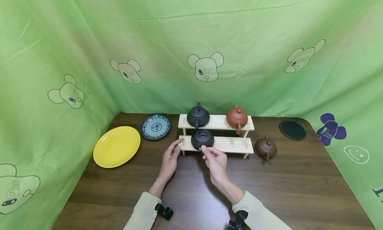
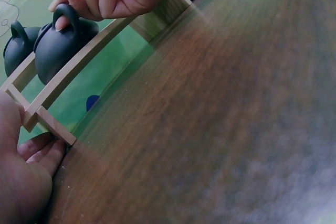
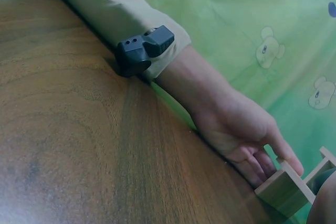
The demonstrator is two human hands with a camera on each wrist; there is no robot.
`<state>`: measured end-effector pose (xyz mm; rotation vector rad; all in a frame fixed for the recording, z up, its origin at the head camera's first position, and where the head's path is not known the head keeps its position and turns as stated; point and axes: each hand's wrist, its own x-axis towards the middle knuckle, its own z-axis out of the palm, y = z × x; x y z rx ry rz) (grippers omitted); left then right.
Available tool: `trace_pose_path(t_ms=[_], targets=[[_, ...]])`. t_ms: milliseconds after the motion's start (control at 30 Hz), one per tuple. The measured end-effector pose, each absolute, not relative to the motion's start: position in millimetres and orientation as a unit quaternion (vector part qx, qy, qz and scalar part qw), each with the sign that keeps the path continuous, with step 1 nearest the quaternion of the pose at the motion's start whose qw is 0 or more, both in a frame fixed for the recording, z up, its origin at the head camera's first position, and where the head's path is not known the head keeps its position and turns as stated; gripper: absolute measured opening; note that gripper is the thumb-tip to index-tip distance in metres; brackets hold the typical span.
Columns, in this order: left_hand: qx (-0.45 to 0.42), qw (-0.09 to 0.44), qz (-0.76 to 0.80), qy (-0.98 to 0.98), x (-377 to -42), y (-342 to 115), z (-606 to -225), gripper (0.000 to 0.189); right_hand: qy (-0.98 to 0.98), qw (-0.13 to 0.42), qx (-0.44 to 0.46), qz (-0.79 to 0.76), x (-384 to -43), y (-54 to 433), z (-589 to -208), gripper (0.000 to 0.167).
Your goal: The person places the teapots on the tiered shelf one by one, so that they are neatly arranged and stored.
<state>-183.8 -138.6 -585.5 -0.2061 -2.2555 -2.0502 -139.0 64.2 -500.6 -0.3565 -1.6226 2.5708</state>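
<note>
My right hand (image 1: 216,162) pinches the loop handle of a black teapot (image 1: 202,139) that sits on the lower tier of a pale wooden two-tier stand (image 1: 227,144). The same handle (image 2: 67,16) shows in the left wrist view, with a fingertip through the loop. My left hand (image 1: 170,162) rests against the stand's left end. In the right wrist view the left thumb lies at the board's edge and the other fingers are beside the leg. On the upper tier stand another black teapot (image 1: 198,116) at left and an orange-red teapot (image 1: 237,117) at right.
A dark brown teapot (image 1: 265,148) stands on the table right of the stand. Farther right lies a dark oval mat (image 1: 293,130). At left are a blue patterned plate (image 1: 156,127) and a large yellow plate (image 1: 117,147). A green printed curtain (image 1: 167,34) surrounds the wooden table (image 1: 287,190).
</note>
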Motion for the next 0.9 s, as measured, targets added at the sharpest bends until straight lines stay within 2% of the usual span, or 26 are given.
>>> trace_pose_path(t_ms=[667,900], targets=[[-0.064,0.043,-0.673,-0.736,-184,-138,-584,0.036,-0.538,0.041,-0.106,0.835,-142,62,-502,0.016],[-0.048,0.022,-0.683,-0.728,-189,-142,-595,0.034,-0.539,0.028,-0.092,0.837,-144,66,-504,0.015]])
